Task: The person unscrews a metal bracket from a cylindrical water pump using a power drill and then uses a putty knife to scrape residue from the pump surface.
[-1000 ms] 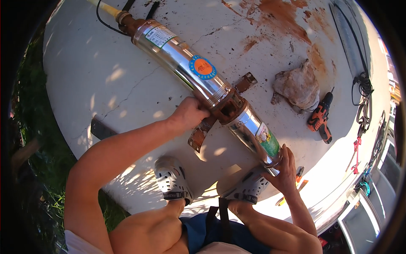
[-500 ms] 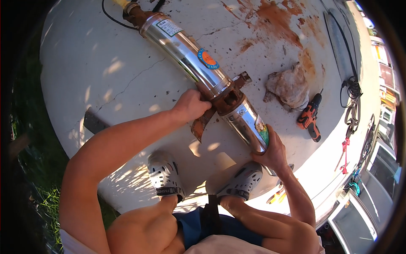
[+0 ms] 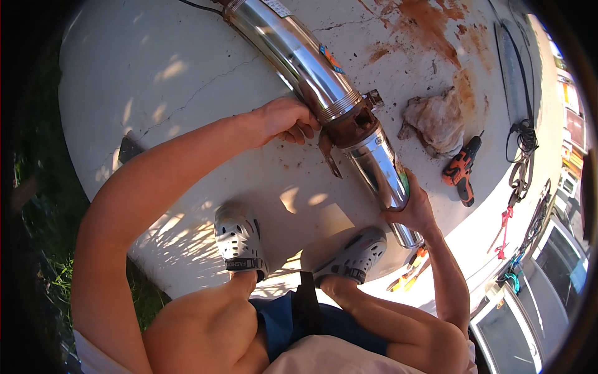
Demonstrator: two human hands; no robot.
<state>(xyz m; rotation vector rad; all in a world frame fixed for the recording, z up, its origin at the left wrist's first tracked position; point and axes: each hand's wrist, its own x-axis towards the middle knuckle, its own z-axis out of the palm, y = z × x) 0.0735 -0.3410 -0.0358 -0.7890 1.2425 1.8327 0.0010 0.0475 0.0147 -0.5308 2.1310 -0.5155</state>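
A long stainless-steel submersible pump (image 3: 293, 53) lies slantwise on the concrete, running from the far middle to near my right foot. A rusty, open-sided coupling (image 3: 355, 124) joins its two shiny cylinders. My right hand (image 3: 412, 202) is wrapped round the nearer cylinder (image 3: 372, 163), partly covering a torn green label. Beside the coupling, my left hand (image 3: 288, 123) has its fingers loosely bent and apart, with nothing visible in them; its fingertips are close to the pump's side. A rusty metal strip (image 3: 329, 154) sticks out from the coupling just below that hand.
A crumpled dirty rag (image 3: 436, 121) and an orange-and-black cordless drill (image 3: 462, 170) lie right of the pump. Rust-brown mud (image 3: 430, 28) stains the far concrete. Cables (image 3: 522, 140) run along the right. Orange-handled tools (image 3: 409, 271) lie near my right forearm; my feet in grey clogs (image 3: 240, 240) stand close.
My left hand has let go of the rusty strip, its fingers loosening. The strip now hangs at a steeper angle against the coupling. My right hand still grips the nearer cylinder.
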